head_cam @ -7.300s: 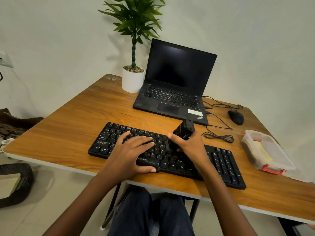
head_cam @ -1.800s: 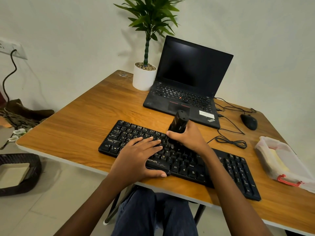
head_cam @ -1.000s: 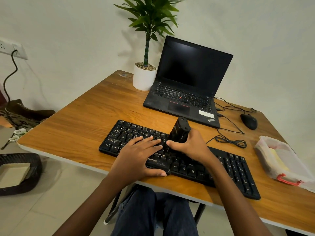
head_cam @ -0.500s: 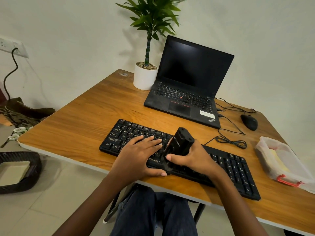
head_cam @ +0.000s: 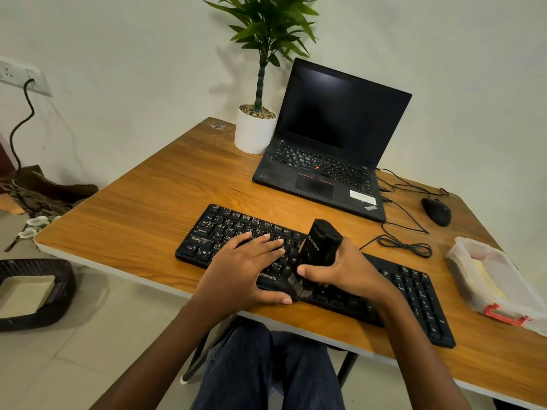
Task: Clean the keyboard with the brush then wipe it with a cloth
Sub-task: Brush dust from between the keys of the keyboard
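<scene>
A black keyboard point(head_cam: 414, 294) lies near the front edge of the wooden table point(head_cam: 133, 211). My left hand point(head_cam: 242, 273) rests flat on its left half, fingers straight over the keys, thumb at the front edge. My right hand point(head_cam: 346, 273) grips a black brush point(head_cam: 319, 247) by its thick handle. The brush leans away from me, and its bristles touch the bottom key row near the keyboard's middle. No cloth is plainly visible.
An open black laptop point(head_cam: 328, 149) and a potted plant point(head_cam: 256, 131) stand at the back. A black mouse point(head_cam: 436, 211) with a coiled cable point(head_cam: 405, 245) lies at the right. A clear plastic box point(head_cam: 491, 279) with a red latch sits at the right edge. A dark basket point(head_cam: 32, 291) is on the floor.
My right hand has drawn the brush toward me, from the keyboard's upper rows down to its bottom row. My left hand has stayed flat on the left half.
</scene>
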The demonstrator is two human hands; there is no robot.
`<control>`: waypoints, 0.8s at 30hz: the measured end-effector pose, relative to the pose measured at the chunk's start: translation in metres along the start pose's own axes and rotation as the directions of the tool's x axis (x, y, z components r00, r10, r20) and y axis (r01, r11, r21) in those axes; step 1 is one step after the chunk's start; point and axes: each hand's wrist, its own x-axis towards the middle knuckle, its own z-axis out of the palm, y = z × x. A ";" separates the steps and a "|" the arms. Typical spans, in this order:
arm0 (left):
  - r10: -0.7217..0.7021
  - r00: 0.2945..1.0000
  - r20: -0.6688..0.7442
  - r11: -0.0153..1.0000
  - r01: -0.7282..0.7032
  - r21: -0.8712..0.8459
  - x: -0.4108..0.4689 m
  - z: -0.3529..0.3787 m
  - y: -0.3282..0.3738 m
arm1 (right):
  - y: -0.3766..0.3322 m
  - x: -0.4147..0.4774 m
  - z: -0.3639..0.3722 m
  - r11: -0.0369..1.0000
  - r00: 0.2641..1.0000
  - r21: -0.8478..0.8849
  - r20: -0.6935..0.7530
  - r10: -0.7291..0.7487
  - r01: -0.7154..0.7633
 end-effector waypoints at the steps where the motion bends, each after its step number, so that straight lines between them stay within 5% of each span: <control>1: 0.009 1.000 -0.008 1.000 -0.009 0.003 0.001 0.001 0.000 | 0.000 0.000 0.000 1.000 0.999 -0.011 -0.032 0.003 -0.003; 6: 0.040 0.995 -0.097 0.999 -0.043 -0.024 0.006 -0.004 0.000 | 0.007 -0.008 0.002 1.000 0.997 0.023 -0.069 0.015 -0.013; 10: -0.206 0.975 -0.082 0.978 0.203 -0.042 -0.026 -0.029 -0.029 | 0.007 -0.013 0.004 0.998 0.998 0.047 -0.043 0.040 -0.038; 15: -0.434 0.885 0.169 0.877 0.458 -0.143 -0.042 -0.038 -0.047 | 0.001 -0.006 0.020 0.999 0.998 0.015 -0.043 -0.040 0.041; 24: -0.425 0.898 0.113 0.879 0.440 -0.186 -0.043 -0.037 -0.046 | -0.025 0.035 0.069 0.983 0.985 -0.059 0.031 -0.172 0.174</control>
